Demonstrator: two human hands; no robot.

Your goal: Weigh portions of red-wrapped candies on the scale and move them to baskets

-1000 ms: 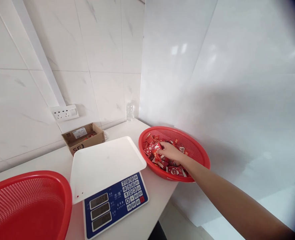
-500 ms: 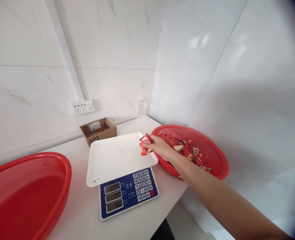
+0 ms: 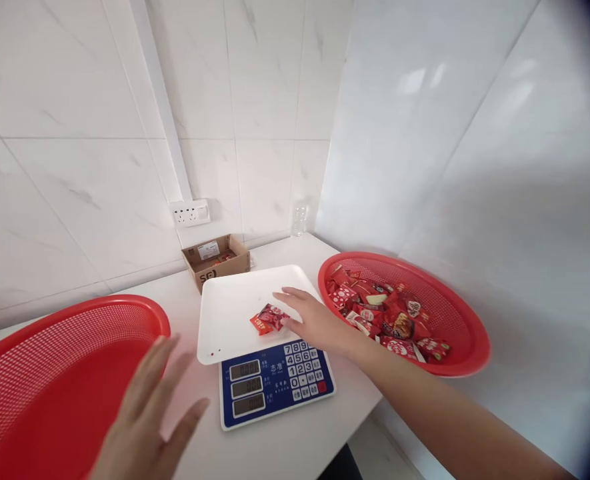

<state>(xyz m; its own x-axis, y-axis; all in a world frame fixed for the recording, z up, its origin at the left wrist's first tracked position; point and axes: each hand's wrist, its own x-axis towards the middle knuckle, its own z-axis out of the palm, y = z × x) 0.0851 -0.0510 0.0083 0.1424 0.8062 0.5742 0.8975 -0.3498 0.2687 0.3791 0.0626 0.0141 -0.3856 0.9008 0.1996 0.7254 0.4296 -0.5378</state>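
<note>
Red snack packets (image 3: 271,318) lie on the white weighing tray (image 3: 229,300) of a blue digital scale (image 3: 277,381). Over the tray's right side is my right hand (image 3: 312,317), its fingers apart and the thumb beside the packets; whether the thumb touches them I cannot tell. My left hand (image 3: 147,413) is open, slightly blurred, and holds nothing. It hovers in front of the red basket (image 3: 162,317) on the left, whose visible inside shows no packets. A second red basket (image 3: 467,333) on the right holds several red packets (image 3: 395,310).
A small cardboard box (image 3: 219,265) with some items inside stands behind the scale. A clear plastic bottle (image 3: 299,220) is in the table's back corner. On the tiled wall is a power socket (image 3: 191,213). The white table's (image 3: 295,437) front edge runs below the scale.
My right hand has let go of the packets, which now rest on the tray. My left hand has come into view at the lower left. The view has shifted slightly left.
</note>
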